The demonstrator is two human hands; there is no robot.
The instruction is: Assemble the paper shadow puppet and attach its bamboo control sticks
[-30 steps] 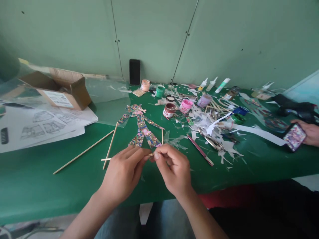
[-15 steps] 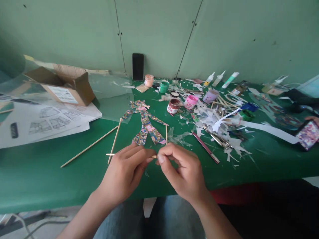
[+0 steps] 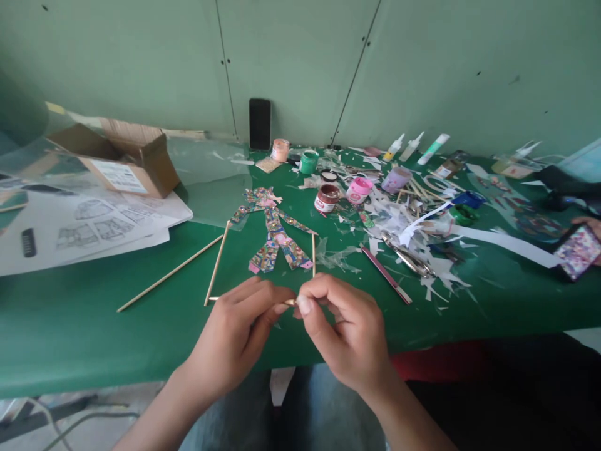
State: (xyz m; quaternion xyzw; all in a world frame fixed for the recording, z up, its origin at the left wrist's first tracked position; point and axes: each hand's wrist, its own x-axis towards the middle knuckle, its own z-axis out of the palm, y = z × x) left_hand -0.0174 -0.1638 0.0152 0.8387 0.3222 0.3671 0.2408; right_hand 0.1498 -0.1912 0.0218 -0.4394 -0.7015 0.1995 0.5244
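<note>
Between my two hands, a thin wooden stick (image 3: 290, 302) is held sideways, low over the front of the green table (image 3: 159, 338). My left hand (image 3: 244, 322) is closed on it, and its far end sticks out beyond the knuckles on the left. My right hand (image 3: 345, 326) pinches the other end between thumb and finger, hiding the tip. Just beyond lies a colourful jointed paper figure (image 3: 277, 235). One wooden stick (image 3: 217, 266) runs down from its left arm, a shorter stick (image 3: 314, 254) from its right arm. Another stick (image 3: 169, 274) lies loose at the left.
Paint jars (image 3: 327, 198), white paper scraps (image 3: 399, 216), scissors (image 3: 408, 254) and a purple-pink strip-like tool (image 3: 385, 274) lie to the right. Drawn sheets (image 3: 98, 228) and an open cardboard box (image 3: 131, 163) are at the left. A phone (image 3: 260, 124) leans on the wall. Another person's hand holds a phone (image 3: 578, 250).
The held stick's left end has shifted slightly right and down, so less of it shows past my left hand. Both hands keep their hold.
</note>
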